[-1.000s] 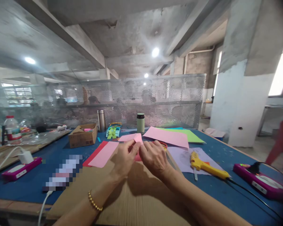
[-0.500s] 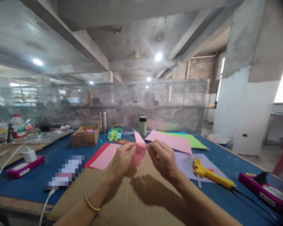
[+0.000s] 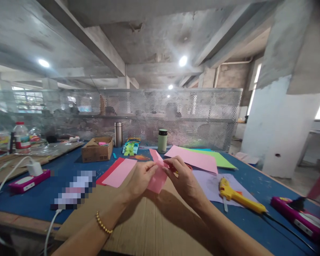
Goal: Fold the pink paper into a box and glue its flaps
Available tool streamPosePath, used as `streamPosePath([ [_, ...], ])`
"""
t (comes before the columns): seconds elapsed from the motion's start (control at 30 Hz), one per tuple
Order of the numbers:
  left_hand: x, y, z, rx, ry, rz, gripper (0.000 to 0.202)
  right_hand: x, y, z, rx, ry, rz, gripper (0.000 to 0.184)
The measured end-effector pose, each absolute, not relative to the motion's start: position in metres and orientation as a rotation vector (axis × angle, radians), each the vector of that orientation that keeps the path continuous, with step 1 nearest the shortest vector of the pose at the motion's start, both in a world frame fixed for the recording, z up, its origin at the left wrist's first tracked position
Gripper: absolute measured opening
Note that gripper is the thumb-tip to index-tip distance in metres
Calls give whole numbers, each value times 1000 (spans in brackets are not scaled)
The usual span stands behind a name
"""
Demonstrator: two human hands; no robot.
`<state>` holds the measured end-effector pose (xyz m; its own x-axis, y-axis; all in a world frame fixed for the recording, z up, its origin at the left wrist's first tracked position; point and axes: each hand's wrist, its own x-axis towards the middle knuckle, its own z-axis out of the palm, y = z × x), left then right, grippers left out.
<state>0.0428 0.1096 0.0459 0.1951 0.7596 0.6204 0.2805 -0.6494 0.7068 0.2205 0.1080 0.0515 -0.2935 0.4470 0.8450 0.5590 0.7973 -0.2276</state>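
A folded piece of pink paper point(image 3: 158, 179) is held up in front of me, above a brown cardboard sheet point(image 3: 141, 224). My left hand point(image 3: 143, 175) pinches its left side between thumb and fingers. On the right edge, the fingertips of my right hand point(image 3: 180, 174) are closed on the paper too. Something red and yellow, partly hidden, shows behind my right hand; I cannot make out what it is. To the left lie a pink sheet point(image 3: 121, 173) and a red sheet point(image 3: 106, 177) under it.
A yellow glue gun point(image 3: 237, 196) rests on a lilac sheet point(image 3: 202, 183) at right, near a purple power strip point(image 3: 296, 218). Pink point(image 3: 194, 160) and green sheets point(image 3: 225, 160) lie behind. A cardboard box point(image 3: 97, 151), a steel flask point(image 3: 118, 135) and a green cup point(image 3: 162, 141) stand at the back.
The pink paper has tilted and come slightly lower. My right hand has moved left onto its edge, closer to my left hand. The view has shifted slightly.
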Motion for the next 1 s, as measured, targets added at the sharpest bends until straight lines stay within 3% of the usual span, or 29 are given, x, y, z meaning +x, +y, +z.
streamPosePath([
  [0.17,39,108,46,2497,1063,1712,25,226,116,49,-773,-1884,-194,28],
  [0.27,34,106,49,2850,1217,1885,24,228,115,53,-836,-1830,-111,26],
  [0.5,34,100,50,3249,1376,1726,23,212,97,59,-863,-1906,691,37],
  [0.7,45,102,37,3329,1376,1669,14,202,101,49,-758,-1593,1167,46],
  [0.87,54,104,29,3318,1381,1652,17,201,107,44,-727,-1455,1186,40],
  [1.0,57,94,27,3353,1213,1624,25,207,111,47,-903,-1492,966,33],
])
